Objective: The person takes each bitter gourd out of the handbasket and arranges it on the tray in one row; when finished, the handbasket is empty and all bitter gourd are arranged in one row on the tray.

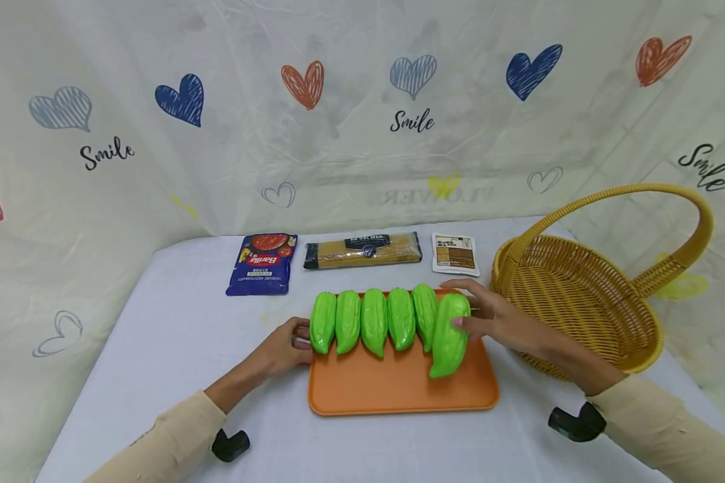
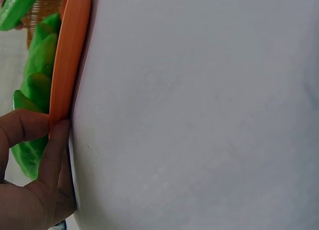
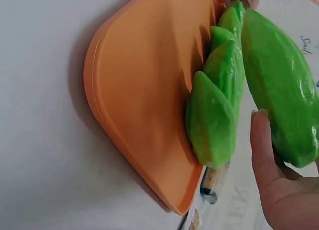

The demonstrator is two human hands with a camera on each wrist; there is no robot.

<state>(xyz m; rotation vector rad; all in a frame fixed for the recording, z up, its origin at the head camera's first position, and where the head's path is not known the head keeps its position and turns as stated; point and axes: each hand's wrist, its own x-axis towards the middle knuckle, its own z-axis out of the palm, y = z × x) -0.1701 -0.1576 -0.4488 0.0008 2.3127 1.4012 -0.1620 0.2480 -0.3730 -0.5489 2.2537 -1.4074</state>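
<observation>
My right hand (image 1: 483, 315) grips a glossy green, long vegetable with a pointed tip (image 1: 450, 335), thumb on its near side. In the right wrist view this green vegetable (image 3: 281, 85) is lifted above the others and tilted. Several similar green vegetables (image 1: 374, 322) lie side by side along the far part of an orange tray (image 1: 387, 389), tips toward me. At the tray's left edge is my left hand (image 1: 284, 349). The left wrist view shows its thumb and fingers (image 2: 56, 152) pinching the rim of the orange tray (image 2: 70, 55).
A yellow wicker basket (image 1: 580, 302) with a tall handle stands right of the tray, close by my right forearm. Behind the tray lie a blue Barilla pouch (image 1: 262, 265), a pasta packet (image 1: 364, 251) and a small white-and-brown packet (image 1: 455, 254). A printed curtain (image 1: 350, 154) hangs behind the table.
</observation>
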